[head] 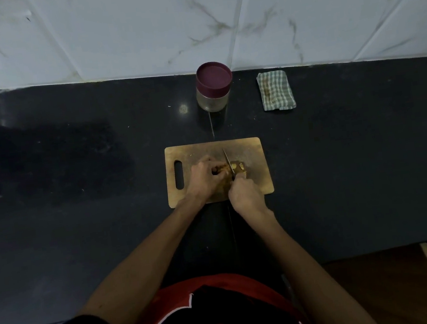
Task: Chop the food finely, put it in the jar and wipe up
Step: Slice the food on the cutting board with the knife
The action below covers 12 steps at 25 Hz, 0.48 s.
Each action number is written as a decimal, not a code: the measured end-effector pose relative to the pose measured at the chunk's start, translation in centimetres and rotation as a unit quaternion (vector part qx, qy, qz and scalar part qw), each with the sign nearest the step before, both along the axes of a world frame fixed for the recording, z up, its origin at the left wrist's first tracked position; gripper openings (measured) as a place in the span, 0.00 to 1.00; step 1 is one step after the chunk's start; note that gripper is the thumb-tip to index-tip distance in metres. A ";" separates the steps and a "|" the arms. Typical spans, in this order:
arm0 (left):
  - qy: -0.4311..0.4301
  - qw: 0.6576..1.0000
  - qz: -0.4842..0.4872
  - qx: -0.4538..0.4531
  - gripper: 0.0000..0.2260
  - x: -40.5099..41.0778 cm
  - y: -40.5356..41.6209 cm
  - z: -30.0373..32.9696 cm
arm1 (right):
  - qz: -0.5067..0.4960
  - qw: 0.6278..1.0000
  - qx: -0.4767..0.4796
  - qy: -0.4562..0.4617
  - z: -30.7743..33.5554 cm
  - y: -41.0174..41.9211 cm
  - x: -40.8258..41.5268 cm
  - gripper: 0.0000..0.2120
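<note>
Right hand [246,194]: grips knife [228,160], blade down into food [236,168]. Left hand [203,178]: fingers curled, holding that food on cutting board [254,156]. Beyond both hands on tabletop [74,179]: lidded jar [213,87], folded cloth [275,90].

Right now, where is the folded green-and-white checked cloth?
In the head view, the folded green-and-white checked cloth lies on the dark countertop near the tiled wall, right of the maroon-lidded jar and beyond the wooden chopping board.

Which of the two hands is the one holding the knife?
The right hand grips the knife; the left hand holds the food on the board.
</note>
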<state>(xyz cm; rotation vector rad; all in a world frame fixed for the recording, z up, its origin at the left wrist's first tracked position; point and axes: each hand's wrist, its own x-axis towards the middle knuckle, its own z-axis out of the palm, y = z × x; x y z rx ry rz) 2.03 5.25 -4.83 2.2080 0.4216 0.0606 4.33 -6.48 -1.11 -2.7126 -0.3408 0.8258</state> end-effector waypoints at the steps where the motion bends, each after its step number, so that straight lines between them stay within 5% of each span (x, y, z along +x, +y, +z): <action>1: -0.002 1.000 0.001 -0.002 0.11 0.0 0.0 0.0 | -0.003 1.000 0.005 0.000 0.0 0.4 0.4 0.10; 12: -0.011 1.000 0.018 -0.011 0.12 -0.4 -0.2 -0.3 | 0.003 1.000 0.021 0.015 -0.6 -3.9 -2.6 0.09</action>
